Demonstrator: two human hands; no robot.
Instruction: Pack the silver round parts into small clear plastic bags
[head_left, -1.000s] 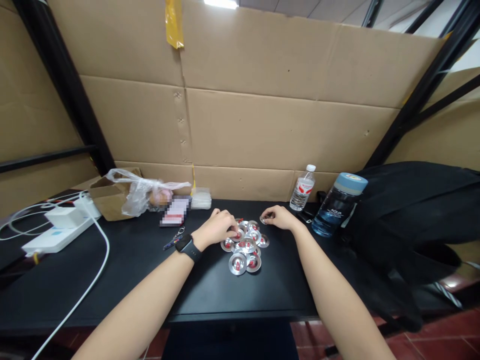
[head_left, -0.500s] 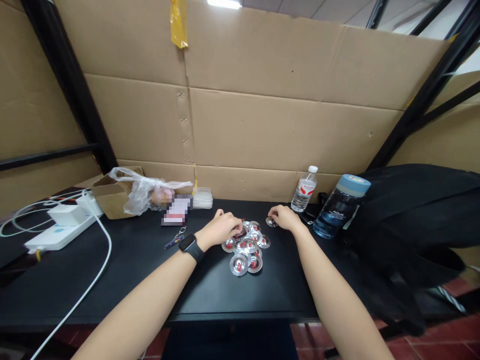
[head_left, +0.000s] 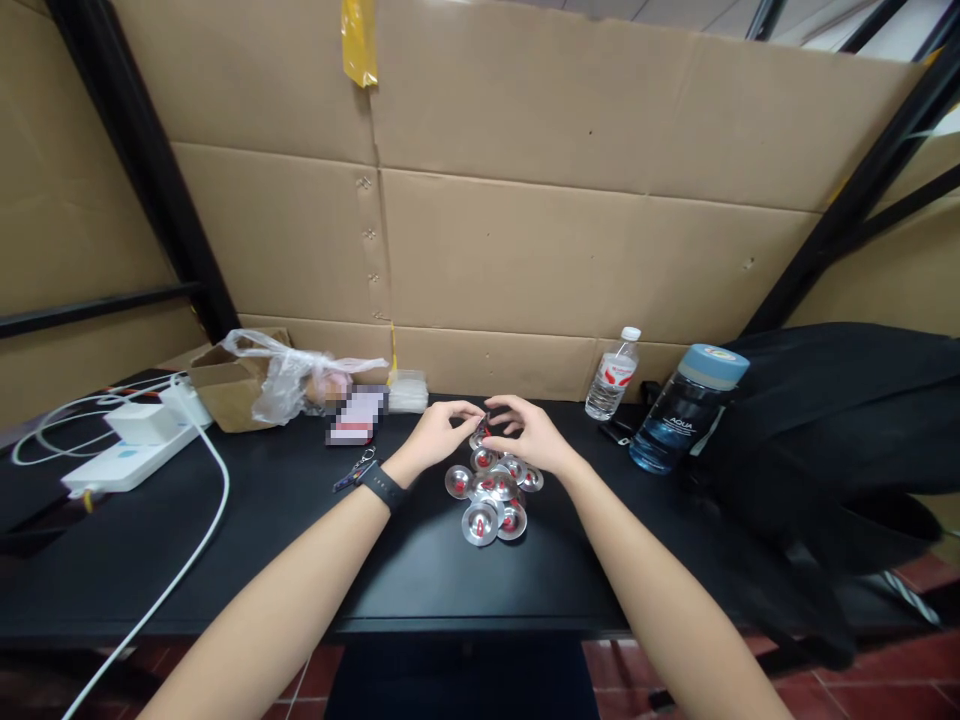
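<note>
My left hand (head_left: pixel 448 432) and my right hand (head_left: pixel 529 435) meet just above the far side of a pile of small shiny discs, which look like finger cymbals with red loops. My left fingertips pinch a finger cymbal (head_left: pixel 484 426) seen nearly edge-on. Around its other side curve my right thumb and fingers; how many cymbals are between the hands is hard to tell. Below them, several cymbals lie overlapping, among them one at the near edge (head_left: pixel 480 524) and one at the left (head_left: pixel 459 482). A black watch (head_left: pixel 385 487) is on my left wrist.
On the black table (head_left: pixel 420 590) stand a water bottle (head_left: pixel 613 375) and a blue-lidded bottle (head_left: pixel 686 410), beside a black bag (head_left: pixel 817 430). At left are a power strip (head_left: pixel 135 455), white cable, cardboard box (head_left: pixel 232 385) and plastic bag (head_left: pixel 289 385). Cardboard (head_left: pixel 487 250) walls the back.
My right hand has moved left with a finger cymbal from beside the pile to meet my left hand. My left hand has risen slightly away from the pile.
</note>
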